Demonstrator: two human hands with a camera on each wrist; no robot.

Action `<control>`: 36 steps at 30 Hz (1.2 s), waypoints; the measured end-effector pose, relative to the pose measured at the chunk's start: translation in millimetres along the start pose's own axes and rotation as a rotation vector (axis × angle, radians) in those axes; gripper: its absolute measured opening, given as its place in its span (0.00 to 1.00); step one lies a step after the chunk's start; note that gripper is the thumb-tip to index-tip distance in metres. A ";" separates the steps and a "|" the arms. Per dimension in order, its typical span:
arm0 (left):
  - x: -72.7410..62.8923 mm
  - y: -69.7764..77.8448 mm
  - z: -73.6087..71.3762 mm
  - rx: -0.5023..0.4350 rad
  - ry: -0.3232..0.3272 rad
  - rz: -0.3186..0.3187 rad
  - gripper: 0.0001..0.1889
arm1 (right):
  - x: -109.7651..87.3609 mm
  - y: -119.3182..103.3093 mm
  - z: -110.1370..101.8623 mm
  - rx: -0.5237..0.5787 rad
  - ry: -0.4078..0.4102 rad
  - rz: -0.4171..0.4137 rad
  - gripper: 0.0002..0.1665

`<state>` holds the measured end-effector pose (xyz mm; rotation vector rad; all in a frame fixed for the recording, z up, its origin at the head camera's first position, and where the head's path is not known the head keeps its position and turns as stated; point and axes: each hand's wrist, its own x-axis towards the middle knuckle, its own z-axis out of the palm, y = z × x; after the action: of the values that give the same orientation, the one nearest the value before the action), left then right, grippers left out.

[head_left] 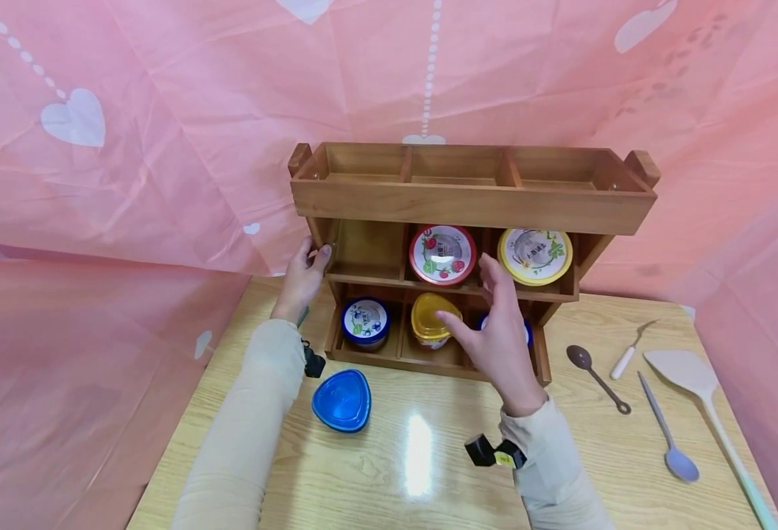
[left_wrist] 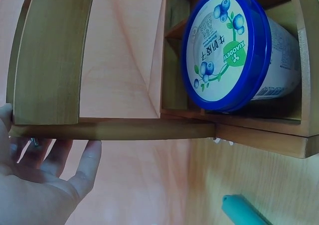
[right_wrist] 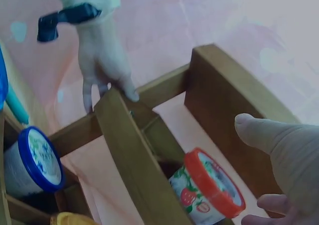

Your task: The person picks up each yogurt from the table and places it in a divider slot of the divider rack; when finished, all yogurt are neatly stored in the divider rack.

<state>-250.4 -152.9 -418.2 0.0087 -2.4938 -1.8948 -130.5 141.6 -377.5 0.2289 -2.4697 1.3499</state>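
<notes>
A tiered wooden shelf (head_left: 475,202) stands on the table. My left hand (head_left: 301,278) grips its left side at the middle tier, thumb inside and fingers outside. My right hand (head_left: 504,346) is spread in front of the shelf, fingertips beside the red-lidded strawberry tub (head_left: 443,255) and holding nothing. A yellow-lidded tub (head_left: 536,256) stands to its right on the same tier. Below are a blue-lidded blueberry tub (head_left: 366,322), a yellow tub (head_left: 431,316) in the middle, and another blue-lidded tub mostly hidden behind my right hand.
A blue rounded-triangular container (head_left: 342,400) lies in front of the shelf. To the right are a brown spoon (head_left: 590,368), a white-handled tool (head_left: 626,359), a grey-purple spoon (head_left: 672,442) and a white spatula (head_left: 687,373). A pink heart-printed cloth (head_left: 163,147) hangs behind.
</notes>
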 end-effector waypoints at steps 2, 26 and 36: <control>-0.2 0.2 0.4 -0.001 0.002 0.005 0.26 | -6.5 -3.0 -2.2 0.033 -0.021 0.004 0.56; -1.2 -1.2 1.6 -0.009 0.009 -0.019 0.26 | -90.6 41.0 65.2 0.231 -0.321 0.139 0.53; 1.0 -3.1 3.0 -0.048 0.034 0.023 0.24 | -97.4 51.9 114.0 0.357 -0.523 0.252 0.57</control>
<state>-251.4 -150.8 -421.9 0.0112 -2.4162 -1.9278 -76.7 72.9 -509.9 0.4077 -2.7110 2.0644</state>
